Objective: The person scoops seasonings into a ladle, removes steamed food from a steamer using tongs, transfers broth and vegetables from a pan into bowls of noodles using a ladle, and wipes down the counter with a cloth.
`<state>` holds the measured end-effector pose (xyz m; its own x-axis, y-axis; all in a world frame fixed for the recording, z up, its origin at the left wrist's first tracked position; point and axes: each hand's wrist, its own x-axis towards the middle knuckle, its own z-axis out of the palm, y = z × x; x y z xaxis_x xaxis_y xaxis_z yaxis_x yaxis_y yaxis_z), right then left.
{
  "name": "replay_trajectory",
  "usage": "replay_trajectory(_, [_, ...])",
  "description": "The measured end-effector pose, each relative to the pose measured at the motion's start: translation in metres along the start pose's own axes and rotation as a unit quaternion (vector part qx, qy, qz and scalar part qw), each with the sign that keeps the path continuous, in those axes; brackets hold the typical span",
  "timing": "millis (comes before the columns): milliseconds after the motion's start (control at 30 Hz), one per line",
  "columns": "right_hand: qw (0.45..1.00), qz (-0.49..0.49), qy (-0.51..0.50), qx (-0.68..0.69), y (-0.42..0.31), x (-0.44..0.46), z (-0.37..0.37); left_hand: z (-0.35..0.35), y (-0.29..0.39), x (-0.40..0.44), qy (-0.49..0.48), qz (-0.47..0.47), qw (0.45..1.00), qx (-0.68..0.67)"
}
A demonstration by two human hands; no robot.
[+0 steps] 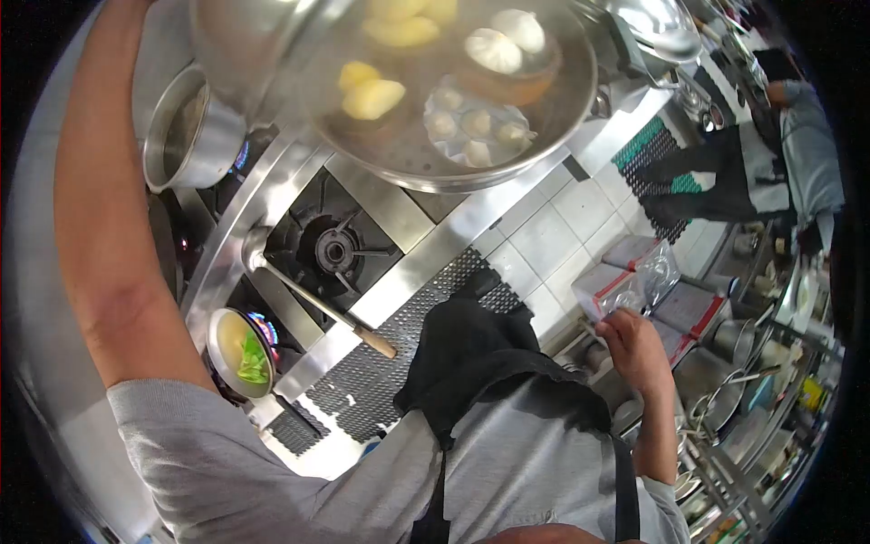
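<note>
My left arm (113,227) stretches up the left side, and its hand lies beyond the top edge. My right hand (633,344) is low on the right with its fingers closed. Clear plastic (648,281) shows just beyond the fingertips; whether I grip it cannot be made out. At the top sits a wide steaming metal pan (453,181). It holds yellow potato-like pieces (373,98), white pleated buns (494,50) and a clear tray of round pale pieces (476,122). A blurred, shiny domed metal surface (249,54), perhaps a lid, overlaps the pan's left side.
On the stove are a bare burner (333,252), a lit burner under a pot (177,136), and a small pan (222,340) with yellowish liquid and green leaves (254,358). A wooden-handled ladle (317,299) crosses the front edge. Boxes (689,308), shelves and another person (770,163) are right.
</note>
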<state>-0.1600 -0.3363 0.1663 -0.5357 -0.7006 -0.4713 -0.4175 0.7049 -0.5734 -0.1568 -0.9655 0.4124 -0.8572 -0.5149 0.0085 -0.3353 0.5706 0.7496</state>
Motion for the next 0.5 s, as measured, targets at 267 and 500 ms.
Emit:
replay_trajectory(267, [0.989, 0.134, 0.042, -0.041, 0.046, -0.062, 0.031, 0.014, -0.012, 0.031, 0.073, -0.002, 0.997, 0.031])
replay_trajectory(500, [0.983, 0.156, 0.092, -0.018, 0.054, -0.106, 0.037, 0.105, 0.004, 0.030, -0.011, 0.138, 0.983, 0.125])
